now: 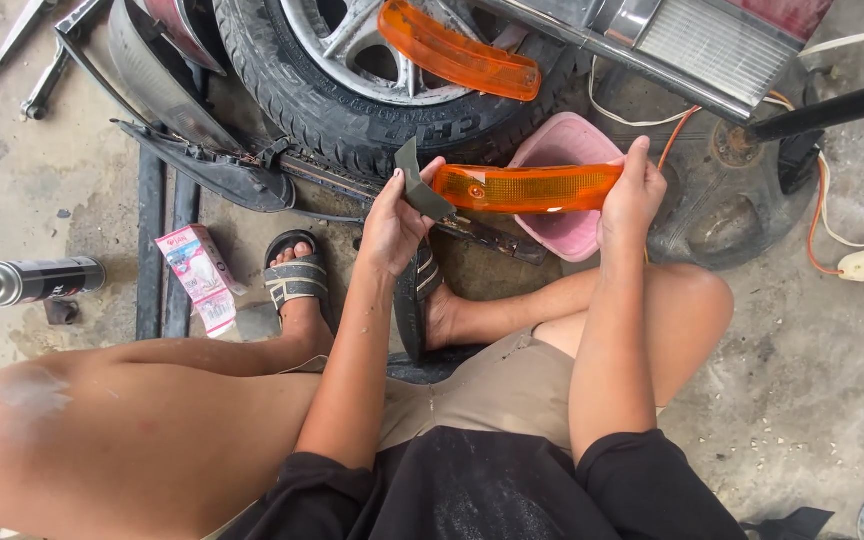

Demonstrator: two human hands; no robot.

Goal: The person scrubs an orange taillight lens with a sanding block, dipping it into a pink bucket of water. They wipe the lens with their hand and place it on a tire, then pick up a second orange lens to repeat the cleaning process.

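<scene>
above the seated person's knees: two orange lamp lenses counted, one held [527, 188], a second lens [459, 53] resting on the one tyre [352, 100]. one pink tub [567, 190] sits behind the held lens. one spray can [32, 281] and one small carton [197, 277] lie on the concrete. left hand [395, 220] fingers closed on a grey sandpaper piece [420, 188] touching the lens's left end; right hand [634, 195] clamped round its right end.
</scene>
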